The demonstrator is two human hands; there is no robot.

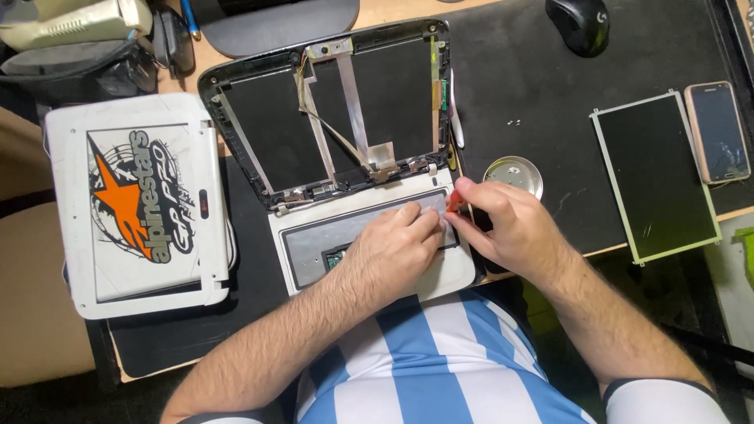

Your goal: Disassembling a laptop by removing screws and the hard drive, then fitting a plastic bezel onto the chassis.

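A second white laptop [137, 206], closed, lies at the left on the black desk mat [542, 102]; its lid carries an orange star graphic with black lettering. A black computer mouse [579, 23] sits at the top right. 1 removed display panel [656, 177], dark with a pale frame, lies at the right, and just beside it rests a smartphone [716, 132] with a dark screen. A small round metal dish [513, 176] stands mid-mat; 2 tiny pale specks [514, 122] above it may be screws. A grey bag [82, 67] occupies the upper left corner.
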